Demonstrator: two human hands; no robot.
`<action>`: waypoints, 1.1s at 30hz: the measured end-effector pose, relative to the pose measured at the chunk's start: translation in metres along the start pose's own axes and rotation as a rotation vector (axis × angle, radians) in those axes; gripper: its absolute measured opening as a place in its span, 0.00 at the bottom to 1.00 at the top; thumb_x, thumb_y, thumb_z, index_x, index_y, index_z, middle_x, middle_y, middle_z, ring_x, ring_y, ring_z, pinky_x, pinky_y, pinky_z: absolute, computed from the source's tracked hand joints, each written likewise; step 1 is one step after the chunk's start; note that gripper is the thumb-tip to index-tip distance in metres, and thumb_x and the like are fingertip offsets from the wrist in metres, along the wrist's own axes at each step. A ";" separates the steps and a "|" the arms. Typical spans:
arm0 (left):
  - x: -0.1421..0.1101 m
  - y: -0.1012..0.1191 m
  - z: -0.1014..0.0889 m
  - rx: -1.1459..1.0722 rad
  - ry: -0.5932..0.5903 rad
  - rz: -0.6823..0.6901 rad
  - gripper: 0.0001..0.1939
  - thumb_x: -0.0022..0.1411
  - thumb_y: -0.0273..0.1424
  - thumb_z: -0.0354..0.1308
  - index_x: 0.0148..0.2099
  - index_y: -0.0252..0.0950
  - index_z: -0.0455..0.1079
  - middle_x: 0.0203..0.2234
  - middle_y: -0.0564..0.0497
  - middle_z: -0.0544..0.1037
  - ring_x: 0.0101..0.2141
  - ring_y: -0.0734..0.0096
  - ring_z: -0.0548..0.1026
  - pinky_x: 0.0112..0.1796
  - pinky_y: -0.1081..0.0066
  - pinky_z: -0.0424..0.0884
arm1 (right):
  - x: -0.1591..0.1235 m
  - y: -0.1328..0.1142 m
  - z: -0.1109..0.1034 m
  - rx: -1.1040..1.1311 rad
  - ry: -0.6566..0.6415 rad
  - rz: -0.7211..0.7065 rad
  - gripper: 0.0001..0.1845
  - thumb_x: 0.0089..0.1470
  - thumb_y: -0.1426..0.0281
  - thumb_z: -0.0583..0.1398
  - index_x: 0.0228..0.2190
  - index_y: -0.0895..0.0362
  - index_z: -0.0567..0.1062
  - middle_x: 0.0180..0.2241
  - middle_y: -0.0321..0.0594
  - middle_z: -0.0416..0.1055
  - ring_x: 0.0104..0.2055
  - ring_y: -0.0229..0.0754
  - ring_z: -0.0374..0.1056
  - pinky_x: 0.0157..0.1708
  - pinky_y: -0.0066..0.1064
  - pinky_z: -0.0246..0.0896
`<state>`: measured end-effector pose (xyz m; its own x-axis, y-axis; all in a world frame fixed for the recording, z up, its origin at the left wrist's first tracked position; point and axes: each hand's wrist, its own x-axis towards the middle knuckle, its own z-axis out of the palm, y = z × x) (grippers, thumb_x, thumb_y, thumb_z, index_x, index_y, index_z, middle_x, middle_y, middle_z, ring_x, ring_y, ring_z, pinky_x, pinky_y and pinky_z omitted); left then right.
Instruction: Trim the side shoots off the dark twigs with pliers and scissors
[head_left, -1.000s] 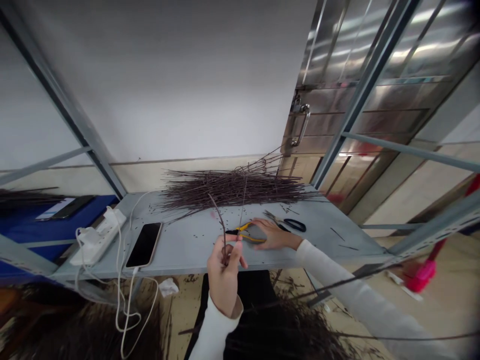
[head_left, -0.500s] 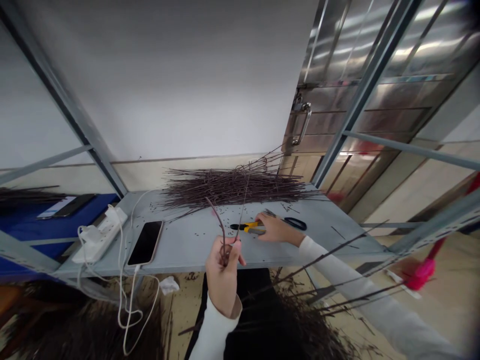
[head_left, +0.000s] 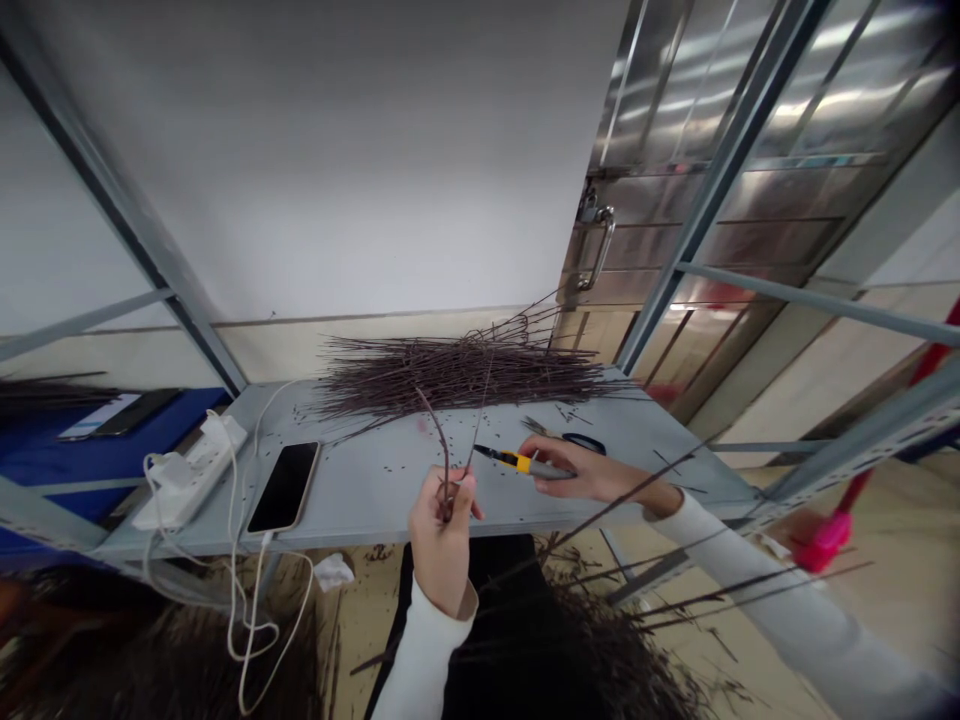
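My left hand (head_left: 442, 530) is closed around a bent brown twig (head_left: 441, 432) near the table's front edge. A thin wire-like strand (head_left: 481, 415) rises from the same fingers. In my right hand (head_left: 581, 468) are pliers (head_left: 517, 461) with yellow and grey handles, their dark jaws pointing left beside the thin strand. Whether the jaws touch the strand I cannot tell. Behind both hands lies a large heap of dark twigs (head_left: 457, 375). Scissors with a dark handle (head_left: 585, 442) lie just beyond my right hand, partly hidden.
A phone (head_left: 285, 487) on a charging cable and a white power strip (head_left: 191, 478) occupy the left side of the grey shelf (head_left: 360, 490). Long twigs (head_left: 600, 515) stick out across my right forearm. Metal posts (head_left: 694, 210) frame the shelf. Twig scraps (head_left: 630, 640) cover the floor below.
My right hand has lifted the pliers off the shelf and turned them in its grip, with the jaws near the strand. My left hand keeps its hold on the twig.
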<state>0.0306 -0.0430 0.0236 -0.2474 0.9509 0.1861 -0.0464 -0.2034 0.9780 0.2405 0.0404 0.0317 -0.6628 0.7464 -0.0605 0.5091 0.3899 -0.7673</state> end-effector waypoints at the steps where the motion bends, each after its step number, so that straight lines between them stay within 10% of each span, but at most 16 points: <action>1: 0.000 0.000 0.000 0.002 0.001 0.004 0.11 0.59 0.39 0.56 0.32 0.36 0.65 0.14 0.60 0.66 0.16 0.78 0.61 0.21 0.76 0.57 | 0.000 -0.002 0.000 0.006 -0.006 -0.003 0.21 0.51 0.57 0.59 0.43 0.56 0.67 0.35 0.38 0.66 0.34 0.39 0.62 0.32 0.29 0.58; 14: 0.001 -0.005 -0.002 0.054 -0.060 0.022 0.09 0.60 0.36 0.55 0.30 0.37 0.65 0.14 0.59 0.66 0.19 0.74 0.65 0.28 0.73 0.62 | 0.008 -0.006 0.013 0.005 0.157 -0.108 0.17 0.51 0.55 0.59 0.36 0.55 0.67 0.28 0.33 0.63 0.27 0.35 0.59 0.27 0.26 0.55; 27: -0.003 -0.001 0.006 -0.005 -0.008 -0.083 0.11 0.58 0.39 0.56 0.30 0.37 0.65 0.11 0.60 0.64 0.16 0.75 0.64 0.20 0.75 0.57 | 0.018 0.017 0.056 -0.785 0.981 -0.382 0.18 0.47 0.62 0.61 0.39 0.57 0.72 0.33 0.47 0.73 0.35 0.50 0.71 0.35 0.38 0.67; 33: 0.008 -0.004 -0.004 -0.039 -0.011 -0.067 0.11 0.54 0.39 0.59 0.31 0.36 0.68 0.11 0.59 0.66 0.14 0.76 0.63 0.18 0.76 0.55 | 0.019 0.004 0.068 -0.303 0.756 -0.212 0.17 0.47 0.63 0.60 0.39 0.57 0.69 0.29 0.39 0.70 0.21 0.36 0.62 0.21 0.27 0.59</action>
<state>0.0245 -0.0354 0.0203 -0.2323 0.9650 0.1214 -0.1005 -0.1480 0.9839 0.1929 0.0191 -0.0159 -0.2697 0.7593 0.5922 0.6120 0.6100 -0.5034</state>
